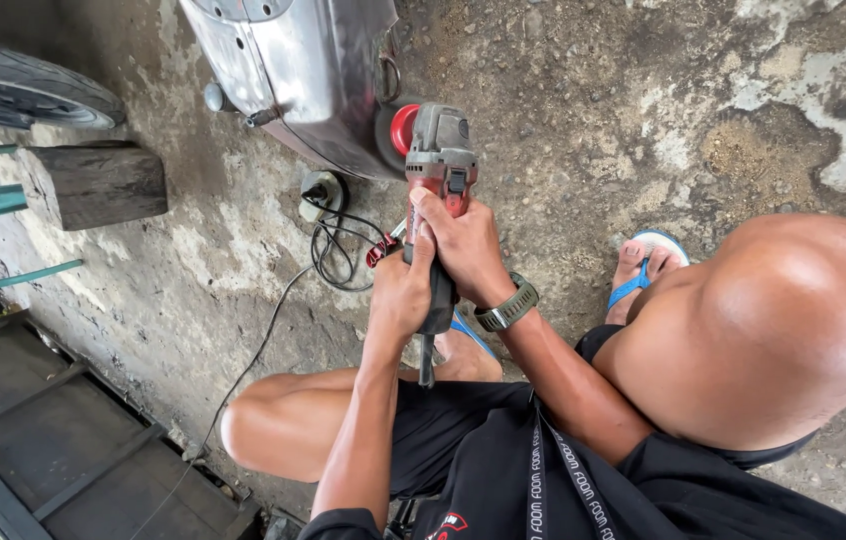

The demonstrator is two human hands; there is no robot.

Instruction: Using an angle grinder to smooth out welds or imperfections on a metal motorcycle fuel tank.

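I hold a red and grey angle grinder [440, 150] with both hands. My right hand [463, 245] grips the body just behind the switch, an olive watch on that wrist. My left hand [401, 290] wraps the dark rear handle lower down. The grinder's red disc end [403, 128] sits against the edge of a bare silver metal body panel [298, 70] that stands on the ground in front of me.
A black power cord coils on the concrete to a socket [321, 190]. A wooden block [93, 182] lies to the left, a tyre [28, 85] beyond it. My feet wear blue sandals [643, 265]. A dark wooden frame [53, 440] lies bottom left.
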